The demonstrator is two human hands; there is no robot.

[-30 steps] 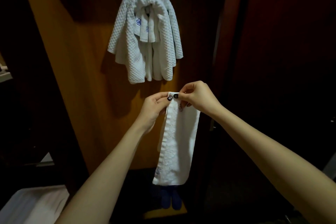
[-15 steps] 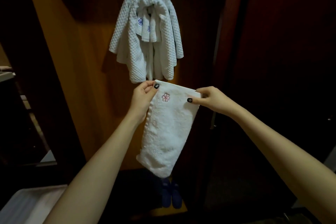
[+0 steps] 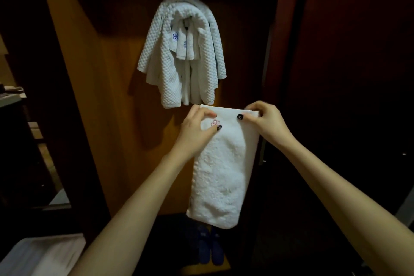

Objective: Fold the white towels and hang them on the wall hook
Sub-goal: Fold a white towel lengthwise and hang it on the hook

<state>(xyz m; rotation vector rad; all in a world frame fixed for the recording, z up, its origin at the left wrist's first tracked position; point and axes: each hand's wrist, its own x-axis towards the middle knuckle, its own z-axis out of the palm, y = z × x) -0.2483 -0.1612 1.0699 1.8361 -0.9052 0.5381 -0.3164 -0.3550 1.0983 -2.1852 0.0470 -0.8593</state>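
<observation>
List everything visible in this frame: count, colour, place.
hanging towels: several, exact count unclear, white with blue flower marks, draped in a bunch high on the wood panel
held towel: 1, white with a pink flower mark near its top edge, folded, hanging just below the bunch
wood panel: 1, orange-brown, behind the towels
slippers: 2, dark blue, on the floor under the held towel
pale sheet: 1, white, bottom-left corner, too dim to identify
left hand: 1, pinches the held towel's top left corner
right hand: 1, pinches its top right corner
</observation>
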